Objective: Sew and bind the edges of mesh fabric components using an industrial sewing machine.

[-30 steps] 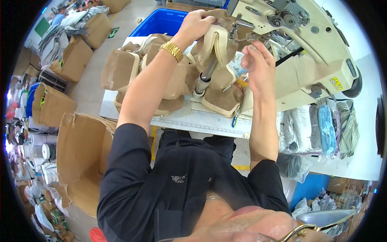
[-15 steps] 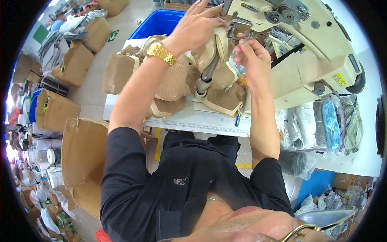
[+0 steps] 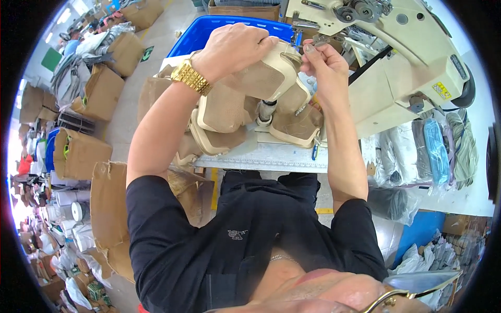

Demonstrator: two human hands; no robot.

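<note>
My left hand (image 3: 232, 52) is closed on the top edge of a brown mesh piece (image 3: 263, 78) with cream trim, perhaps a shoe upper, which is tilted below the sewing machine's head (image 3: 323, 18). At the right end of that piece, beside the needle area, my right hand (image 3: 324, 62) pinches thumb against forefinger; what lies between them is too small to make out. Part of the machine's upright metal post (image 3: 267, 109) shows beneath the piece. More trimmed mesh pieces (image 3: 222, 112) are heaped on the white table (image 3: 261, 156) around the post.
A blue crate (image 3: 195, 36) stands behind the table. The machine's cream arm (image 3: 386, 94) fills the right side. Near the front edge lies a small blue-handled thing (image 3: 315, 151). Bagged bundles (image 3: 433, 151) sit at the right, and an open carton (image 3: 110, 208) stands by my left side.
The mesh piece has come off the post area toward me and now shows its broad face. My left hand has lowered and folded its fingers over it; my right hand stays pinched near the needle.
</note>
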